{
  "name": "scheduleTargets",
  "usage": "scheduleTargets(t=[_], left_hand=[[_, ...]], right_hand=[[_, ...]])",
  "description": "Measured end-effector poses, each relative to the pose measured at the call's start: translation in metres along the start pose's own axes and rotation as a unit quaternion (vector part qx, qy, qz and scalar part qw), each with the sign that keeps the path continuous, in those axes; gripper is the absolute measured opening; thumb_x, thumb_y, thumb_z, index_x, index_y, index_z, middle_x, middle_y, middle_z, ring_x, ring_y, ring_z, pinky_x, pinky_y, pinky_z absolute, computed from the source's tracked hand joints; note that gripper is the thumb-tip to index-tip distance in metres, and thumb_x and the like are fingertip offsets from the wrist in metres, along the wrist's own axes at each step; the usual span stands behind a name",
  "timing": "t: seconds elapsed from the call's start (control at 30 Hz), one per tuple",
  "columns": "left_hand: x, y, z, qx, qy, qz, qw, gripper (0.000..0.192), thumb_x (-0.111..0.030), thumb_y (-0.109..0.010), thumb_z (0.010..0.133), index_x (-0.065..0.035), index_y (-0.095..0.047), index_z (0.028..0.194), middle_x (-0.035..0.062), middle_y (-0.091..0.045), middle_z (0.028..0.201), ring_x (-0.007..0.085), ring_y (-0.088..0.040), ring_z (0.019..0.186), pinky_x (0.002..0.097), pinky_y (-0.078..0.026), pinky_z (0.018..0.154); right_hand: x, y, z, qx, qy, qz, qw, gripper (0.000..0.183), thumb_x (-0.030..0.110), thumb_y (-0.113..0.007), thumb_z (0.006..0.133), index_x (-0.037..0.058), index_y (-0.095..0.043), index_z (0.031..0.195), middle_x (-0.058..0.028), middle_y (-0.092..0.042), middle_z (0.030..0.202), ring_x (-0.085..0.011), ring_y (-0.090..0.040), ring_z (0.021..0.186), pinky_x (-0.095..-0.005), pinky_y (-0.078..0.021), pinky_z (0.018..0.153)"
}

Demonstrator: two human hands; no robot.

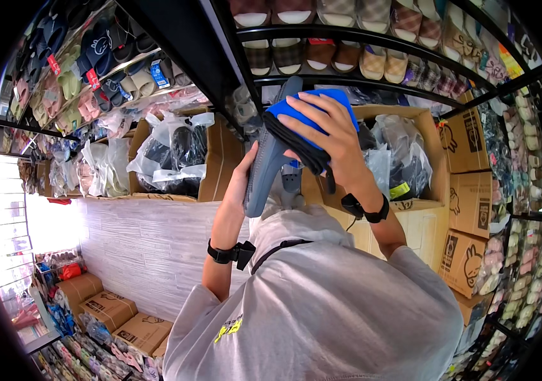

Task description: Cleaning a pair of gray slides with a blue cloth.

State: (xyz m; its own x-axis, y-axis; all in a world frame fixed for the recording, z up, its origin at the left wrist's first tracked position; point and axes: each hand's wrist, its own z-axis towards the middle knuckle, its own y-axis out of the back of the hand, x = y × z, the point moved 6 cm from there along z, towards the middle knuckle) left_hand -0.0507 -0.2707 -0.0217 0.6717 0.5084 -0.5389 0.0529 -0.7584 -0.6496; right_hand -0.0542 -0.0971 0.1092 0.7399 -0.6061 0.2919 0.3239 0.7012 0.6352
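A grey slipper (262,183) stands on edge in front of my chest, its sole facing left. My left hand (241,176) supports it from the left, with the thumb along the sole side; part of the fingers is hidden behind the slipper. My right hand (325,131) grips a folded blue cloth (342,102) and a black fabric piece with a dangling cord (294,143), pressed against the slipper's upper part. Whether the blue and black pieces are joined, I cannot tell.
Open cartons (223,164) of plastic-wrapped footwear stand beyond my hands on both sides. Black metal racks (361,33) of slippers rise above them. Closed cartons (471,205) are stacked at right, and more cartons (109,309) lie at lower left by the wood-look floor (156,243).
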Motion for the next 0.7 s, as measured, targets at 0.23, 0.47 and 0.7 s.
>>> scheduleTargets(t=[0.23, 0.47, 0.7], left_hand=[[0.007, 0.023, 0.008, 0.03, -0.028, -0.126, 0.991, 0.052, -0.05, -0.05, 0.112, -0.0059, -0.063, 0.135, 0.0131, -0.077, 0.106, 0.0215, -0.078, 0.083, 0.0325, -0.067, 0.067], [-0.001, 0.019, 0.008, -0.007, 0.004, -0.007, 1.0, 0.051, -0.055, -0.046, 0.111, -0.0115, -0.068, 0.098, -0.0005, -0.056, 0.066, 0.011, -0.043, 0.038, 0.0256, -0.032, 0.035], [0.006, 0.031, 0.009, 0.006, 0.014, 0.003, 1.0, 0.057, -0.059, -0.047, 0.11, -0.0077, -0.069, 0.104, -0.0009, -0.054, 0.067, 0.0096, -0.04, 0.04, 0.0265, -0.03, 0.036]], right_hand=[[0.036, -0.013, -0.002, 0.118, 0.139, 0.05, 0.982, 0.061, 0.019, -0.074, 0.08, 0.0215, -0.07, 0.14, -0.0065, -0.064, 0.149, -0.0274, -0.057, 0.14, -0.0488, -0.0415, 0.121], [0.009, -0.008, 0.005, 0.028, -0.01, 0.008, 1.0, 0.051, 0.029, -0.08, 0.091, 0.021, -0.071, 0.141, -0.0075, -0.063, 0.15, -0.0314, -0.057, 0.139, -0.0516, -0.0422, 0.118], [0.006, -0.013, 0.008, 0.079, 0.023, 0.044, 0.996, 0.053, 0.027, -0.08, 0.089, 0.0214, -0.071, 0.141, -0.0062, -0.063, 0.15, -0.0297, -0.056, 0.141, -0.0506, -0.0396, 0.12]])
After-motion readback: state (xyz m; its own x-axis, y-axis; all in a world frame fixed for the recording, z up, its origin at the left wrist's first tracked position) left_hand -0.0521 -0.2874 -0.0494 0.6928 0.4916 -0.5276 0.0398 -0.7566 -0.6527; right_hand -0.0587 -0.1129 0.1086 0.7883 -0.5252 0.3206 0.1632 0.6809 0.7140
